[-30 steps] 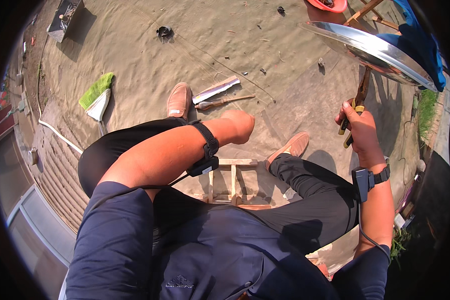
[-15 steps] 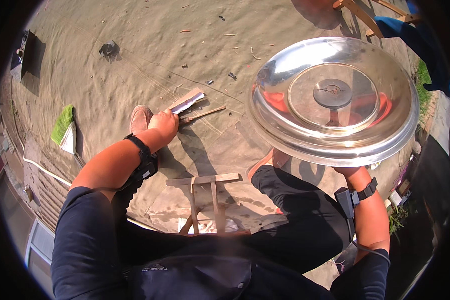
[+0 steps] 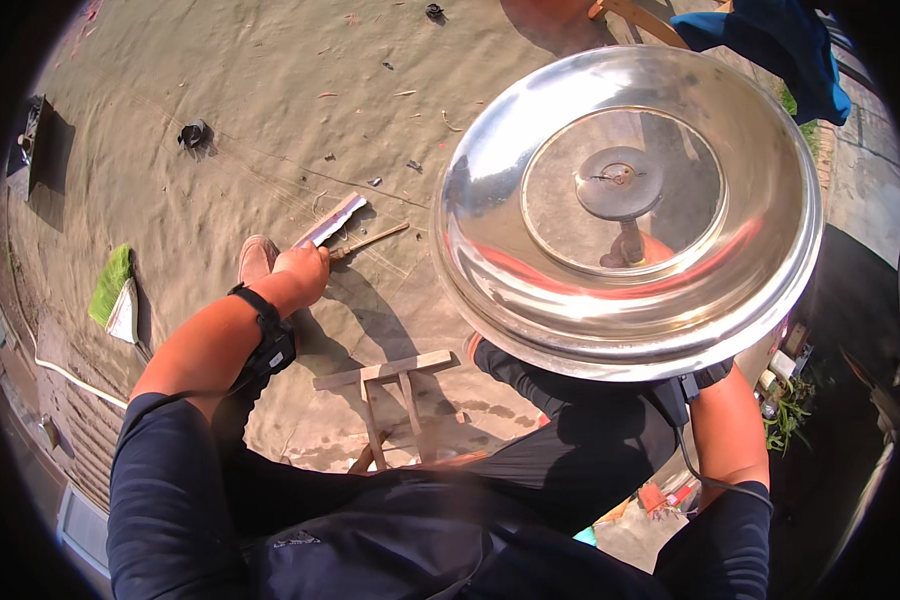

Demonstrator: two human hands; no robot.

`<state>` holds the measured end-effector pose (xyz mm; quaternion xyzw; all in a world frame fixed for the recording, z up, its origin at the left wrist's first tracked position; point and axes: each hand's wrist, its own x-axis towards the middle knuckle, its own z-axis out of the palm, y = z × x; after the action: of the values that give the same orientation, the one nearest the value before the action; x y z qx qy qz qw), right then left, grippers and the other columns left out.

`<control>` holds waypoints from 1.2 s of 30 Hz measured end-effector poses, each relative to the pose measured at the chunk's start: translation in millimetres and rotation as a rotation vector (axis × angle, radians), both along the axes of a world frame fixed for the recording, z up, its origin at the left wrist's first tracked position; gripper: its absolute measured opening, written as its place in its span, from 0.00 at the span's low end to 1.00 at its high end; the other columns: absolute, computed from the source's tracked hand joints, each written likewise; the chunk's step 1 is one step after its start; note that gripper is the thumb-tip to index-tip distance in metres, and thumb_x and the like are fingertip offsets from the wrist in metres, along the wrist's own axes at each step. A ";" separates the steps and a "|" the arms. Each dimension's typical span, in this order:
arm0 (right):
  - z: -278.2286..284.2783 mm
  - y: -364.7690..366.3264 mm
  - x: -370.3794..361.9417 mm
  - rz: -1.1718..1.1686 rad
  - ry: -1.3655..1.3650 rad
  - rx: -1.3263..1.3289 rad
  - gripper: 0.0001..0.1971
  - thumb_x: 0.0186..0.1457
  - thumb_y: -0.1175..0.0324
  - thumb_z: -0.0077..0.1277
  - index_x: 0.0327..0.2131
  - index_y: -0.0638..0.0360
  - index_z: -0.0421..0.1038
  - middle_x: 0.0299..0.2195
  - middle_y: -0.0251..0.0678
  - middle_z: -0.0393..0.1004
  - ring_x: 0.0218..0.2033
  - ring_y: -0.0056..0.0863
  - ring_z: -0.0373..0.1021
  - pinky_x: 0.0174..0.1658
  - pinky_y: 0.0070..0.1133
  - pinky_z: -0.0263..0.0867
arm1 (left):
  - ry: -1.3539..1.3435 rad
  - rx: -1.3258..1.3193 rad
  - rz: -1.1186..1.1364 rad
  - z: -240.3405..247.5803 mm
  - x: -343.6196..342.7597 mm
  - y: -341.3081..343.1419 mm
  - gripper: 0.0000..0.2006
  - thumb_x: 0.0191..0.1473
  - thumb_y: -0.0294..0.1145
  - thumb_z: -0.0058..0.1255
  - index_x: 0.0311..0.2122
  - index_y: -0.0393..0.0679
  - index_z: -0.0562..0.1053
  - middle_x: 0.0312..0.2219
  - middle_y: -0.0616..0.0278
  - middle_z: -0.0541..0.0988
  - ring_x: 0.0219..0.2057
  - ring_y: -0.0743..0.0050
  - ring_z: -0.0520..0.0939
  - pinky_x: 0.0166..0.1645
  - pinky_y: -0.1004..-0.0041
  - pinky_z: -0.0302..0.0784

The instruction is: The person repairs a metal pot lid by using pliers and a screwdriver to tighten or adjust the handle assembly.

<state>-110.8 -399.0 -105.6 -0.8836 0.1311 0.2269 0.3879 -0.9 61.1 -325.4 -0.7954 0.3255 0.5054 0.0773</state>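
Note:
A large round shiny metal lid (image 3: pixel 480 215) with a dark round knob (image 3: pixel 620 182) is raised at my right, over my right knee. My right forearm (image 3: pixel 735 425) reaches under its near rim, and my right hand is hidden beneath, apparently supporting it. To the left, my left hand (image 3: pixel 303 274) is closed low over the ground beside my shoe (image 3: pixel 258 258). From its fingers juts a flat wooden strip (image 3: pixel 332 218) with a whitish edge; its near end is covered by the hand. Close beside the knuckles lies a thin tool with a wooden handle (image 3: pixel 373 240).
A small wooden stool-like frame (image 3: pixel 382 370) stands between my legs. At the left are a green broom (image 3: pixel 115 290) and a dark box-like object (image 3: pixel 30 150). Blue cloth (image 3: pixel 760 45) hangs over a wooden frame at the upper right. Black scraps (image 3: pixel 192 133) dot the brown ground sheet.
The lid has come nearer and left in the picture, now covering my right wrist. The whole view has shifted slightly. My left hand stays low at the wooden strip.

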 end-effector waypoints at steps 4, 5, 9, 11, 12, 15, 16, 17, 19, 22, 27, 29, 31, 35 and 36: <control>-12.0 4.8 2.6 -0.020 0.027 0.030 0.08 0.53 0.71 0.53 0.37 0.62 0.73 0.32 0.41 0.71 0.35 0.34 0.65 0.41 0.32 0.61 | -0.070 -0.013 0.010 -14.4 -7.3 8.1 0.14 0.58 0.30 0.44 0.47 0.35 0.72 0.43 0.43 0.76 0.45 0.46 0.81 0.47 0.59 0.79; -16.5 6.0 0.9 -0.020 0.032 0.036 0.08 0.53 0.71 0.54 0.37 0.62 0.73 0.31 0.40 0.71 0.35 0.32 0.65 0.40 0.31 0.61 | -0.078 -0.015 -0.008 -19.1 -9.7 9.7 0.14 0.58 0.30 0.45 0.46 0.35 0.72 0.43 0.43 0.76 0.45 0.47 0.81 0.46 0.59 0.79; -33.6 4.6 -4.8 -0.031 0.029 0.065 0.06 0.54 0.71 0.54 0.35 0.62 0.72 0.28 0.37 0.70 0.31 0.27 0.64 0.36 0.28 0.60 | -0.112 0.004 -0.012 -34.7 -13.6 9.1 0.12 0.56 0.27 0.46 0.44 0.35 0.72 0.41 0.44 0.75 0.43 0.48 0.81 0.45 0.61 0.80; -36.4 3.2 -5.9 -0.038 0.019 0.070 0.06 0.54 0.71 0.55 0.34 0.61 0.71 0.26 0.35 0.69 0.29 0.24 0.63 0.34 0.27 0.60 | -0.124 -0.016 -0.013 -35.9 -11.7 10.3 0.14 0.53 0.30 0.50 0.43 0.35 0.71 0.41 0.43 0.76 0.42 0.47 0.82 0.45 0.60 0.79; -37.1 4.0 -6.2 -0.039 0.014 0.068 0.06 0.54 0.71 0.55 0.34 0.61 0.71 0.25 0.34 0.69 0.29 0.23 0.63 0.33 0.26 0.60 | -0.068 -0.004 0.033 -36.8 -11.6 10.5 0.15 0.52 0.31 0.52 0.43 0.35 0.71 0.41 0.43 0.76 0.42 0.46 0.82 0.45 0.59 0.79; -27.9 6.8 6.0 -0.040 0.010 0.045 0.06 0.55 0.71 0.55 0.33 0.61 0.70 0.24 0.32 0.68 0.27 0.20 0.62 0.31 0.25 0.59 | 0.090 0.019 0.178 -18.6 10.7 8.6 0.21 0.46 0.37 0.57 0.43 0.34 0.70 0.39 0.40 0.79 0.42 0.43 0.82 0.47 0.57 0.78; -22.3 8.2 11.8 -0.044 0.008 0.033 0.06 0.55 0.70 0.55 0.33 0.61 0.70 0.24 0.32 0.68 0.27 0.20 0.62 0.31 0.25 0.59 | 0.112 -0.006 0.238 -11.2 19.7 5.6 0.21 0.46 0.37 0.57 0.43 0.35 0.70 0.38 0.40 0.79 0.42 0.42 0.81 0.46 0.57 0.77; -18.3 15.4 16.2 -0.076 0.019 0.002 0.07 0.55 0.70 0.56 0.33 0.61 0.70 0.24 0.32 0.68 0.27 0.20 0.63 0.31 0.25 0.59 | 0.137 -0.024 0.300 4.4 26.5 4.1 0.20 0.47 0.37 0.56 0.43 0.36 0.71 0.37 0.40 0.80 0.41 0.42 0.81 0.46 0.57 0.77; -10.7 19.1 16.5 -0.202 0.073 0.096 0.10 0.57 0.69 0.55 0.40 0.60 0.68 0.31 0.34 0.68 0.34 0.24 0.65 0.38 0.26 0.62 | 0.099 -0.102 0.430 43.8 42.9 -2.5 0.18 0.48 0.37 0.54 0.43 0.38 0.72 0.34 0.42 0.80 0.41 0.41 0.81 0.45 0.55 0.76; 1.4 -3.7 -1.6 -0.389 0.143 0.362 0.17 0.61 0.67 0.54 0.51 0.57 0.67 0.46 0.38 0.69 0.47 0.30 0.68 0.49 0.28 0.67 | 0.061 -0.356 0.555 113.6 80.0 -1.3 0.14 0.51 0.32 0.50 0.42 0.35 0.71 0.31 0.45 0.79 0.35 0.48 0.81 0.42 0.59 0.75; 29.1 8.5 -8.7 -0.149 -0.053 0.150 0.14 0.60 0.65 0.55 0.45 0.59 0.68 0.38 0.38 0.69 0.39 0.30 0.67 0.43 0.28 0.65 | -0.077 -0.566 0.633 278.8 87.8 1.9 0.15 0.52 0.27 0.60 0.43 0.37 0.70 0.27 0.60 0.71 0.30 0.72 0.70 0.38 0.71 0.69; 38.1 14.9 -11.7 -0.077 -0.089 0.114 0.13 0.59 0.64 0.56 0.43 0.60 0.68 0.35 0.38 0.69 0.36 0.30 0.66 0.40 0.28 0.64 | -0.125 -0.705 0.641 309.1 64.8 12.7 0.17 0.48 0.24 0.62 0.43 0.39 0.71 0.29 0.59 0.72 0.30 0.69 0.72 0.37 0.70 0.70; 44.4 21.8 -14.1 -0.014 -0.115 0.089 0.13 0.59 0.63 0.56 0.40 0.61 0.68 0.32 0.38 0.69 0.33 0.30 0.66 0.38 0.27 0.64 | -0.170 -0.841 0.478 324.7 43.5 16.7 0.17 0.46 0.23 0.62 0.42 0.39 0.72 0.29 0.59 0.73 0.30 0.66 0.74 0.36 0.69 0.71; 59.2 40.8 -26.1 0.078 -0.161 0.049 0.13 0.58 0.61 0.58 0.35 0.62 0.69 0.26 0.38 0.69 0.27 0.31 0.65 0.33 0.27 0.62 | -0.271 -0.996 0.388 328.3 9.3 13.1 0.15 0.45 0.25 0.66 0.40 0.40 0.76 0.28 0.59 0.73 0.28 0.60 0.77 0.33 0.68 0.73; 65.0 45.6 -28.2 0.096 -0.166 0.044 0.14 0.58 0.61 0.58 0.34 0.62 0.69 0.25 0.38 0.69 0.25 0.31 0.65 0.31 0.27 0.62 | -0.297 -1.004 0.367 329.1 6.9 14.0 0.15 0.45 0.26 0.66 0.40 0.40 0.76 0.28 0.58 0.73 0.27 0.59 0.77 0.32 0.68 0.73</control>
<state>-139.0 -353.5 -40.6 -0.8960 0.0511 0.1740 0.4054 6.0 75.2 3.8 -0.8409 0.3683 0.1758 -0.3556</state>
